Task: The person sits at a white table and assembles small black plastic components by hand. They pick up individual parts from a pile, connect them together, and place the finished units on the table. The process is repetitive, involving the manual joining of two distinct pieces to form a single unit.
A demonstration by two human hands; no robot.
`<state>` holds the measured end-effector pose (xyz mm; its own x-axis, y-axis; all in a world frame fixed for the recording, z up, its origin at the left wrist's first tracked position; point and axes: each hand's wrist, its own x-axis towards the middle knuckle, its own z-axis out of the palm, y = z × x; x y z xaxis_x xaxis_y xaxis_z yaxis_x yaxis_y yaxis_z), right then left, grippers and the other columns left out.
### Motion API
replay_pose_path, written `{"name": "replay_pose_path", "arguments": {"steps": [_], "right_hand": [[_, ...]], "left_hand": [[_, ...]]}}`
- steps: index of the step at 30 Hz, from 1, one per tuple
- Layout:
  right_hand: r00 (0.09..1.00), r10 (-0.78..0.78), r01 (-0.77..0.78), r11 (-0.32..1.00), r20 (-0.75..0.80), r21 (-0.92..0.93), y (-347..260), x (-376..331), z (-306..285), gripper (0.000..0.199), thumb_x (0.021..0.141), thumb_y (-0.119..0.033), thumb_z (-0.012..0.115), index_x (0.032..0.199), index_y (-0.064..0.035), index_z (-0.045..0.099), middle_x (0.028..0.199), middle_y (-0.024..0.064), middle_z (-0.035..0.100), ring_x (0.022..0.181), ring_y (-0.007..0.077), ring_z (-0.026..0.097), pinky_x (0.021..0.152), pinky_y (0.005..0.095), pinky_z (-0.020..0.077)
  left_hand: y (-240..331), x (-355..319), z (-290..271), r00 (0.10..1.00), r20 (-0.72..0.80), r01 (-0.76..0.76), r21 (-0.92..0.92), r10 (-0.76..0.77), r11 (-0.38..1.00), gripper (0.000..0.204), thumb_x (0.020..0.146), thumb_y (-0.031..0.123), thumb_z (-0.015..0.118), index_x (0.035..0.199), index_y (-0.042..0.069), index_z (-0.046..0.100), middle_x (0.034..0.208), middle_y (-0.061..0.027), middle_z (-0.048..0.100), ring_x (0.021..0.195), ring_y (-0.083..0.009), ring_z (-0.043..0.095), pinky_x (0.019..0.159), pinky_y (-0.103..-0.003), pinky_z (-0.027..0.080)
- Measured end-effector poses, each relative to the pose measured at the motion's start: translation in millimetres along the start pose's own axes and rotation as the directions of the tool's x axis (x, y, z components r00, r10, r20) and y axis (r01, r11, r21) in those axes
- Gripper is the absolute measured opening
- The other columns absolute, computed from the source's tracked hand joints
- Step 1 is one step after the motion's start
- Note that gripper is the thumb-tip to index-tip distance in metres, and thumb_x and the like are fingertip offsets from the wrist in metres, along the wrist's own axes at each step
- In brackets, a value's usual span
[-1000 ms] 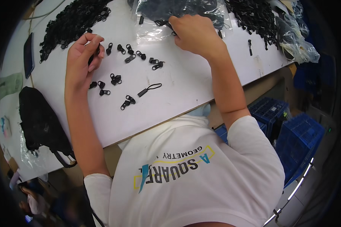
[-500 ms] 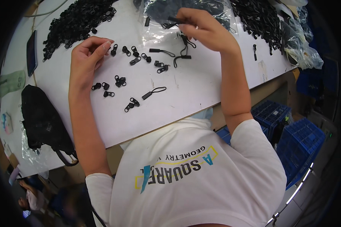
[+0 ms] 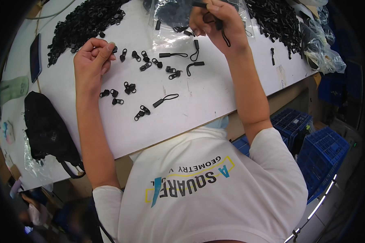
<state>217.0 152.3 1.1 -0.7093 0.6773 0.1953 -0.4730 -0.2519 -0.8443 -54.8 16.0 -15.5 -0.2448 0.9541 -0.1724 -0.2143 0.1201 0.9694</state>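
Observation:
My left hand (image 3: pixel 94 57) is closed, thumb against forefinger, with a small black zipper slider (image 3: pixel 115 50) showing at the tips. Loose zipper sliders (image 3: pixel 144 56) lie on the white table beside it and nearer to me. Over the clear plastic bag (image 3: pixel 166 34), my right hand (image 3: pixel 228 25) is closed on black cord zipper pulls; one cord loop (image 3: pixel 226 39) hangs down by the palm. Its fingers partly hide how many it holds. Several cord zipper pulls (image 3: pixel 173 55) lie between the hands, and a single zipper pull (image 3: pixel 165 100) rests closer to me.
A heap of black sliders (image 3: pixel 83 24) sits at the far left, and a heap of small black parts (image 3: pixel 275 20) at the far right. A phone-like dark slab (image 3: pixel 35 58) and a black mesh bag (image 3: pixel 48 125) lie at left. Blue crates (image 3: pixel 322 160) stand below the table's right side.
My right hand has turned and lifted slightly away, showing a cord loop at its palm. The pulls beneath it lie more apart. My left hand has drawn back a little from the nearby sliders.

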Motion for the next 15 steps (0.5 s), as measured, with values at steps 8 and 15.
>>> {"name": "replay_pose_path", "arguments": {"steps": [8, 15], "right_hand": [[0.982, 0.169, -0.188, 0.871, -0.081, -0.455, -21, -8, 33, 0.019, 0.09, -0.019, 0.052, 0.078, -0.0038, 0.049, 0.065, 0.0008, 0.048, 0.054, 0.0086, 0.047, 0.043, 0.0231, 0.034], [0.978, 0.21, -0.162, 0.797, 0.016, -0.582, -16, -8, 25, 0.017, 0.09, -0.018, 0.054, 0.081, -0.0032, 0.052, 0.066, -0.001, 0.046, 0.057, 0.006, 0.048, 0.044, 0.0201, 0.0349]], "left_hand": [[9, -5, 5, 0.997, 0.076, 0.005, 0.041, -0.008, 0.999, 0.018, 0.085, 0.008, 0.063, 0.099, -0.002, 0.06, 0.073, -0.0048, 0.061, 0.05, -0.0017, 0.033, 0.048, -0.015, 0.027], [3, -5, 6, 0.99, 0.139, 0.006, 0.064, -0.015, 0.998, 0.019, 0.084, 0.008, 0.064, 0.098, -0.004, 0.059, 0.074, -0.0069, 0.064, 0.049, -0.0017, 0.036, 0.048, -0.014, 0.029]]}}
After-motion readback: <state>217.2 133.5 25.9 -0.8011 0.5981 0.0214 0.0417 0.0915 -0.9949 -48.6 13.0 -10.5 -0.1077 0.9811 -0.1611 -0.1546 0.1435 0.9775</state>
